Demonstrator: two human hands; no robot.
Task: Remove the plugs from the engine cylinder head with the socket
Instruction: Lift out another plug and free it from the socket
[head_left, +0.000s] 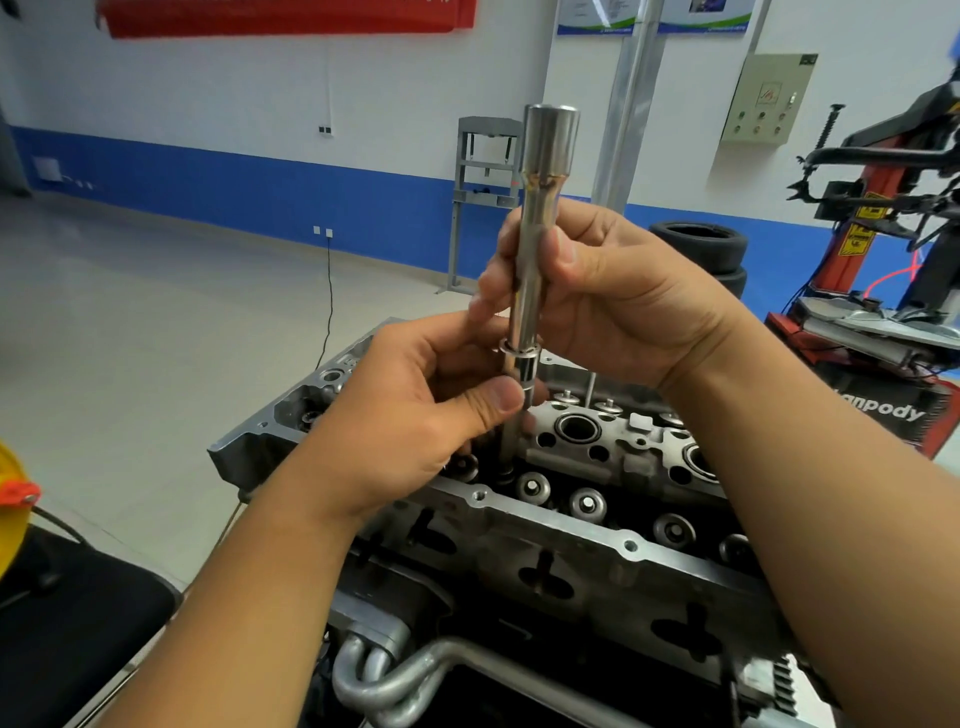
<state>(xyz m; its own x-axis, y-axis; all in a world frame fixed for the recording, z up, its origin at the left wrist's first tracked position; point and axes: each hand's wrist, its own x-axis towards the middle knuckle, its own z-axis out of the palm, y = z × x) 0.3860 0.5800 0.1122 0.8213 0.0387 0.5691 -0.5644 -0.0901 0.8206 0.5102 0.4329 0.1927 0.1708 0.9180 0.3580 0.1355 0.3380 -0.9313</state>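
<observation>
You held the long polished steel socket (537, 249) upright over the grey cast-aluminium cylinder head (571, 525), apparently mid-step on drawing a plug up out of its well, though I couldn't tell if a plug sat inside. Your right hand (618, 306) gripped the shaft mid-length, thumb along it; just below, your left hand (415, 415) pinched the socket's lower end. Next move likely needed a straight lift, no tilt.

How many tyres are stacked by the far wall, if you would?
2 tyres: the upper tyre lies flat upon the lower tyre, behind the right hand; others may be hidden.
</observation>
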